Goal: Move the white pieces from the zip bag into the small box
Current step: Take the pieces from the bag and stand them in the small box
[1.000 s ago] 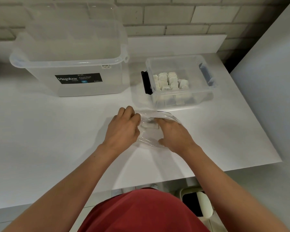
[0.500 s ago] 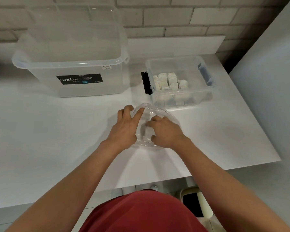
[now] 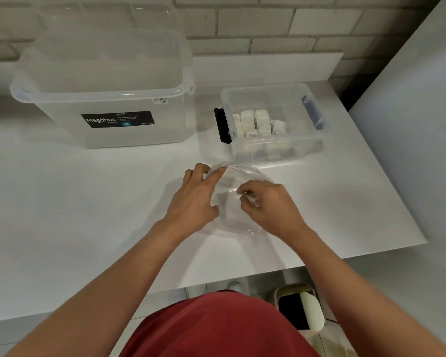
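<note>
White brick backs a white desk (image 3: 88,215) where a clear zip bag (image 3: 232,217) lies just in front of the small box (image 3: 317,140), which holds a cluster of white pieces (image 3: 258,122). A left hand (image 3: 193,199) rests nearly straight, spread fingers on the bag's left edge. A right hand (image 3: 268,207) curls its fingers, pinching the bag near its middle; whether a piece sits between them I cannot tell. A large clear bin (image 3: 101,99) stands to the left.

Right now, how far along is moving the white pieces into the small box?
Done: a pile of white pieces already lies in the small clear plastic box. In hand: the left hand steadies the clear zip bag while the right hand digs into it. Left: whatever remains bagged, which I cannot make out.
</note>
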The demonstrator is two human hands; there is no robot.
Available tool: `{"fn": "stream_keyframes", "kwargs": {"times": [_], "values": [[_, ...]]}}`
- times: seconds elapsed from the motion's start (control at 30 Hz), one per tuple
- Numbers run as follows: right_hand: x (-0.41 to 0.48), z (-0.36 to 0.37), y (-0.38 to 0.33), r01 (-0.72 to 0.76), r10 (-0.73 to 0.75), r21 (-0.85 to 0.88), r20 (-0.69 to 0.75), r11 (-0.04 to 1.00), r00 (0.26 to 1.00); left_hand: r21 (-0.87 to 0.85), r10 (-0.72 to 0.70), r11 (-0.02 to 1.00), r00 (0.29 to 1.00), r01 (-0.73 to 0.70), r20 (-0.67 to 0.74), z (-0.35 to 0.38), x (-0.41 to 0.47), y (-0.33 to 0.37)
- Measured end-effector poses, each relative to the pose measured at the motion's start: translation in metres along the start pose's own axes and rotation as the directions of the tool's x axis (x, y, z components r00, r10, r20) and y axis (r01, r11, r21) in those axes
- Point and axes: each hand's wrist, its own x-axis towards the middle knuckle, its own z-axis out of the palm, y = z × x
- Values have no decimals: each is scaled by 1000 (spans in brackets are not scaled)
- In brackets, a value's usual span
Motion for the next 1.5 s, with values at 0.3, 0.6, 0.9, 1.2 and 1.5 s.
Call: {"fn": "stream_keyframes", "kwargs": {"times": [0.3, 0.6, 0.9, 1.2, 1.5], "values": [[-14, -60, -5, -180, 333, 718, -77, 673, 940, -274, -126, 954, 992, 122, 2, 21, -4, -3], [4, -87, -19, -89, 400, 903, -96, 420, 912, -242, -107, 965, 994, 102, -10, 10, 1, -2], [58, -140, -18, 49, 370, 928, -196, 369, 908, -218, -31, 975, 999, 38, 36, 8, 16, 9], [156, -167, 38, -208, 268, 345, -135, 915, 954, -201, -32, 979, 997, 46, 73, 10, 33, 4], [206, -142, 63, -154, 233, -291, 260, 944, 937, -210, -43, 976, 995, 62, 95, 12, 36, -9]]}}
